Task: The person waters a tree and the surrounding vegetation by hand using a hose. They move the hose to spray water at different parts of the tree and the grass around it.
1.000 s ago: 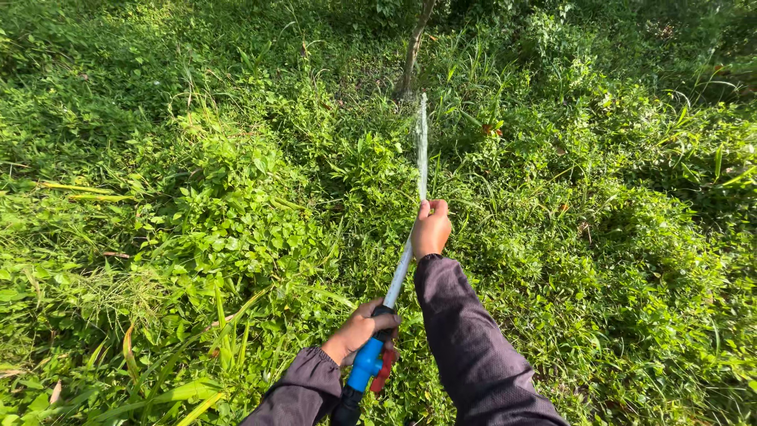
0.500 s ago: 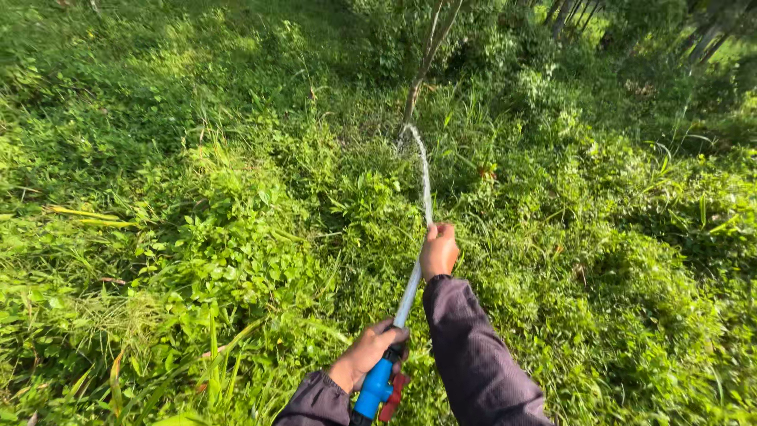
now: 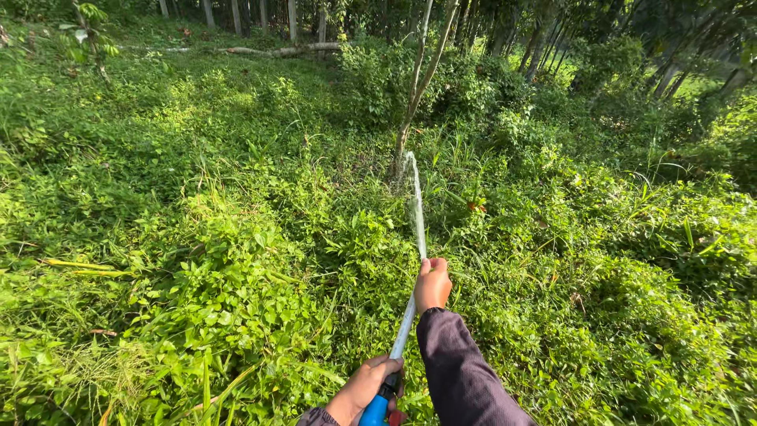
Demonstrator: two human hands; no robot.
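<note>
Gripping the spray wand [image 3: 403,327], both hands' fingers close: right hand [image 3: 432,285] forward, left hand [image 3: 369,386] at its blue valve [image 3: 376,410].

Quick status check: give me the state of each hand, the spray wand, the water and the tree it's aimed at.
Left hand: closed on the wand's blue grip.
Right hand: closed around the wand's tip.
Spray wand: spraying.
Water stream: arcing to the trunk's base.
Young tree: upright.

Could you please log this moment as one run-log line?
left hand: grips blue valve | right hand: holds pipe tip | water jet: reaches thin tree trunk
</note>
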